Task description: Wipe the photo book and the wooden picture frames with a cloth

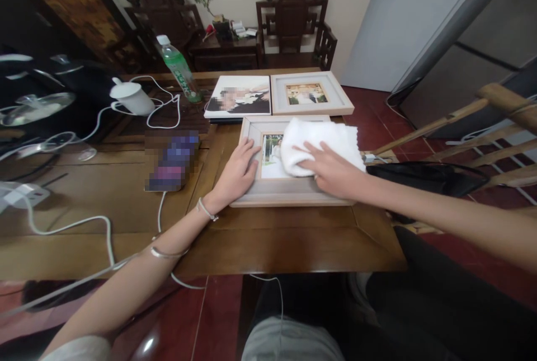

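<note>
A pale wooden picture frame [289,196] lies flat on the table in front of me, a photo inside its light mat. My left hand [239,173] rests on the frame's left side, fingers stretched out over the border and thumb apart. On the right, my right hand [331,170] presses a folded white cloth [323,137] against the frame's front. That cloth covers the right part of the photo and the upper right of the frame. Just behind are a second framed picture [310,106] and a photo panel [239,95], side by side.
A phone [172,162] with a white cable lies to the left on the wooden table [277,243]. Beyond it stand a green-labelled bottle [180,70] and a white lidded cup [130,98], with cables around them. A wooden chair [499,126] is at the right.
</note>
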Demonstrator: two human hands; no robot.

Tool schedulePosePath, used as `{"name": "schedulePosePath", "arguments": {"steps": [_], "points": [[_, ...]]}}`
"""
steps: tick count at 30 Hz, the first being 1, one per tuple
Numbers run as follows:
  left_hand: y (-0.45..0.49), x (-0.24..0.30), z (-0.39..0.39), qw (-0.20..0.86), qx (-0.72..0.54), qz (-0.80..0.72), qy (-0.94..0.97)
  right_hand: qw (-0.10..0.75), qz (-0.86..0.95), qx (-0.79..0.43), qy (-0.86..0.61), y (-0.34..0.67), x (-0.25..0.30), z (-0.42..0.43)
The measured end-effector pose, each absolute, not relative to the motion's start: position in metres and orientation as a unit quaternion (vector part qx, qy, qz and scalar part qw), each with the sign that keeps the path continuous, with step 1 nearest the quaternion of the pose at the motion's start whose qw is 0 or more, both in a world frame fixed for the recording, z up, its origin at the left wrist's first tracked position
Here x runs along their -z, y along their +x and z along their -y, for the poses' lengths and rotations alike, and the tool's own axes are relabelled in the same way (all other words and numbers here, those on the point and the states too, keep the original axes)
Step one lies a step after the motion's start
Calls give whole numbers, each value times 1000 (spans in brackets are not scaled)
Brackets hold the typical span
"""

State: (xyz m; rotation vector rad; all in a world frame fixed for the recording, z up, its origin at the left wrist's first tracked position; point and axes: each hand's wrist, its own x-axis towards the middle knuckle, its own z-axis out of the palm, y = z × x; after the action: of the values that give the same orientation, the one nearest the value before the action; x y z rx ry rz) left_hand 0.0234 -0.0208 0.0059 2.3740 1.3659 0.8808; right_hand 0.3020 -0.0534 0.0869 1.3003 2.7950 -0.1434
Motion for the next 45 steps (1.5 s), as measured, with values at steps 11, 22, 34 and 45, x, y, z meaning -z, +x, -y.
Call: {"name": "schedulePosePath", "arguments": {"steps": [11,22,34,45], "points": [[21,-5,18,156,-308,-471,812,89,-900,-14,426,300,-89,5],[27,-4,19,141,-326,-478,803,146,-897,188,373,270,-139,133],[27,-2,17,137,-339,-480,797,26,-906,-32,421,320,-81,22],[25,-5,17,128,-320,-482,805,115,-896,-59,425,304,-85,-10]]}}
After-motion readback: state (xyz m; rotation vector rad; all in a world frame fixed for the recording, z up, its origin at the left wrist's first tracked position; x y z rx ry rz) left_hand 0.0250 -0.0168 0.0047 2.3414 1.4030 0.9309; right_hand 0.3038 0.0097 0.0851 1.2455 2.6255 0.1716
